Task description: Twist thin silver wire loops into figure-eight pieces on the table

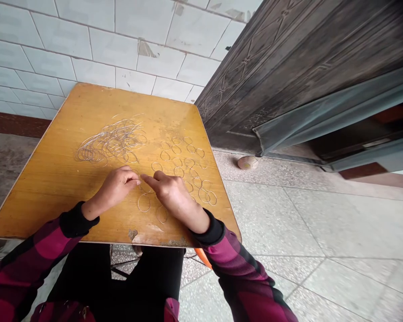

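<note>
My left hand point(116, 187) rests on the wooden table point(53, 179), fingers curled and pinched toward a thin wire ring point(141, 182) between both hands. My right hand point(171, 194) lies beside it, index finger stretched out and touching the same ring. A tangled pile of wire rings point(109, 144) sits behind my left hand. Several separate wire rings point(184, 167) are laid out flat to the right, and two more rings point(144, 203) lie near my wrists.
The small table stands against a white tiled wall point(121, 40). A dark carved door point(289, 67) is at the right. A small round object point(247, 163) lies on the speckled floor. The table's front edge is chipped point(133, 234).
</note>
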Motion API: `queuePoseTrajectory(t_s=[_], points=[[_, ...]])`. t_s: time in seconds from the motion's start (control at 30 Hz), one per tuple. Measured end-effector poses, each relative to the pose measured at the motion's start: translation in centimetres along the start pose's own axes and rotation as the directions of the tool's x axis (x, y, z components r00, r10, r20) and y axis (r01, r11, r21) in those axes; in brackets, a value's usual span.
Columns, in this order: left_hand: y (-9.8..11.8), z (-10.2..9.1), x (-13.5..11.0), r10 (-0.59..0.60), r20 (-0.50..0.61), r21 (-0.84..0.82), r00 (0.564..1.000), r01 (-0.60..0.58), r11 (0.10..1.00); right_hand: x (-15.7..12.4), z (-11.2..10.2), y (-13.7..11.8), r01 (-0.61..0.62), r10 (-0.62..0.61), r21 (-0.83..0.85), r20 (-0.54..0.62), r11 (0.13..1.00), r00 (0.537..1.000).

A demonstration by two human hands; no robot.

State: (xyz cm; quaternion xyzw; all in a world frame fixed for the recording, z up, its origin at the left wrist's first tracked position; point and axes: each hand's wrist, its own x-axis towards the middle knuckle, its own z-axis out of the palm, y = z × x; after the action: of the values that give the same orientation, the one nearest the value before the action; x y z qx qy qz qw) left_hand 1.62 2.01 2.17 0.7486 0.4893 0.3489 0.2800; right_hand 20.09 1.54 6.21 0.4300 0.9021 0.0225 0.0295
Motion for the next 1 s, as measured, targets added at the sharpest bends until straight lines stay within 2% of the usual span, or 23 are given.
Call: queuePoseTrajectory(t_s=[0.17, 0.27, 0.53, 0.8, 1.0], points=[[-0.03, 0.01, -0.01, -0.011, 0.018, -0.011, 1.000, 0.012, 1.000, -0.26, 0.59, 0.54, 0.016, -0.016, 0.001, -0.101, 1.000, 0.995], [-0.11, 0.04, -0.07, -0.018, 0.033, -0.020, 0.999, 0.019, 1.000, -0.26, 0.63, 0.67, 0.031, -0.031, 0.000, -0.120, 1.000, 0.992], [-0.26, 0.19, -0.16, -0.071, 0.077, -0.068, 0.995, 0.076, 0.995, 0.03, 0.45, 0.56, 0.044, -0.043, 0.005, -0.103, 0.999, 0.994], [-0.79, 0.46, -0.04, -0.134, 0.105, -0.113, 0.985, 0.145, 0.983, 0.25, 0.30, 0.65, 0.034, -0.034, 0.011, -0.030, 0.999, 0.999], [-0.68, 0.51, -0.01, -0.098, 0.111, -0.123, 0.989, 0.111, 0.986, 0.31, 0.12, 0.71, 0.039, -0.039, 0.033, 0.004, 0.999, 0.999]])
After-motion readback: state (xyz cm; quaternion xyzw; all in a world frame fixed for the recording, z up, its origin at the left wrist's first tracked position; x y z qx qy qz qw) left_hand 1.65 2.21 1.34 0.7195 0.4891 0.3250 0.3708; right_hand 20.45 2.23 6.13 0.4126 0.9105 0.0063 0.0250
